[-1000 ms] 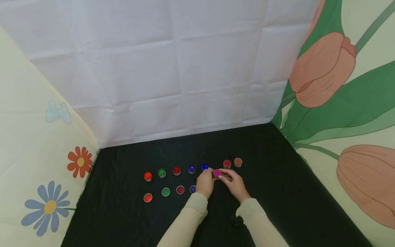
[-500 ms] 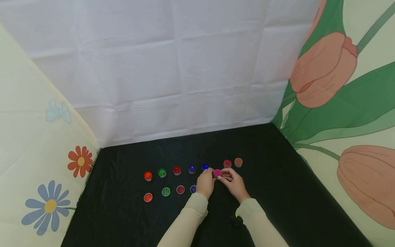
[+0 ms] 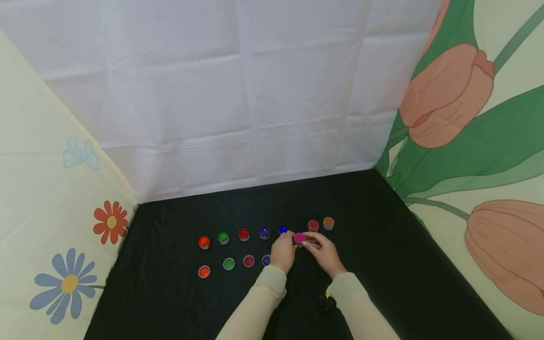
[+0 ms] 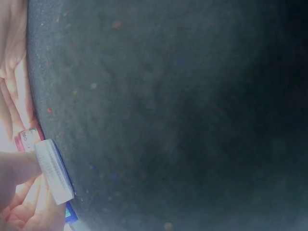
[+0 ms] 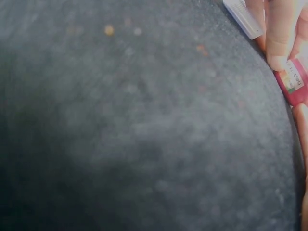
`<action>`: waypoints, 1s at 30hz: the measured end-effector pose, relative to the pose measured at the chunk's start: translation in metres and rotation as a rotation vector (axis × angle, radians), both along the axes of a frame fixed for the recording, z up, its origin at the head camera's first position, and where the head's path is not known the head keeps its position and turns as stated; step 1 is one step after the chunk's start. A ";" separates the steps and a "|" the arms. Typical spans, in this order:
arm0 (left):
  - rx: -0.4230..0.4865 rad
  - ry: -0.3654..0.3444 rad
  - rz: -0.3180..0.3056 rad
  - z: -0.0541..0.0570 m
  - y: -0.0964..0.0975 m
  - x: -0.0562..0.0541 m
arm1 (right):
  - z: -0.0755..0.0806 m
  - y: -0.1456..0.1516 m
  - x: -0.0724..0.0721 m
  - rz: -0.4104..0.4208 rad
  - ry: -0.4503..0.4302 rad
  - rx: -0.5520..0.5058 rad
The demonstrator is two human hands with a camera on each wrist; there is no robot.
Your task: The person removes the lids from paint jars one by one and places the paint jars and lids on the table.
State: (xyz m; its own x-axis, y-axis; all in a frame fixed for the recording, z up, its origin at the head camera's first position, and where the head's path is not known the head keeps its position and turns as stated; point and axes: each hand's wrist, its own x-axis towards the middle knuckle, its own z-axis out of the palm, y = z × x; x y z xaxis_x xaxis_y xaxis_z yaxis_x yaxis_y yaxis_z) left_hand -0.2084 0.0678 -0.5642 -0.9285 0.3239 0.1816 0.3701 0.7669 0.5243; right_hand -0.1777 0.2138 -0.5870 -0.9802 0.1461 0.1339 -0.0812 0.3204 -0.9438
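A small magenta paint pot [image 3: 299,238] is held between both hands near the right of the back row. My left hand [image 3: 282,252] grips its left side. From the right, my right hand [image 3: 325,255] pinches it between thumb and fingers. A printed label shows on the pink pot [image 5: 292,82] in the right wrist view. In the left wrist view a whitish ridged lid [image 4: 55,171] with a blue edge lies right at the left thumb [image 4: 19,168]. A blue pot [image 3: 283,230] stands just behind the left fingers, partly covered.
Orange-red [image 3: 204,242], green [image 3: 223,237], red [image 3: 243,234] and violet [image 3: 264,233] pots line the back. Before them lie matching lids, including a green one [image 3: 228,264]. A red pot [image 3: 313,225] and an orange pot [image 3: 328,223] stand right. A black cloth [image 3: 170,302] covers the table.
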 end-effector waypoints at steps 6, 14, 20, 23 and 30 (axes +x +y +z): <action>-0.012 -0.009 -0.010 -0.004 0.002 -0.001 | 0.003 0.001 0.000 -0.023 -0.023 0.029; -0.014 -0.005 0.000 -0.004 0.001 0.000 | -0.001 -0.002 0.000 -0.039 0.007 0.007; -0.011 0.004 -0.006 -0.004 0.001 0.001 | -0.003 -0.002 0.001 -0.031 0.031 -0.015; 0.010 0.027 -0.015 -0.003 -0.001 0.002 | -0.001 -0.002 0.003 -0.018 0.043 -0.001; 0.016 0.050 -0.023 0.001 -0.003 0.002 | 0.031 -0.009 0.013 0.024 0.048 0.031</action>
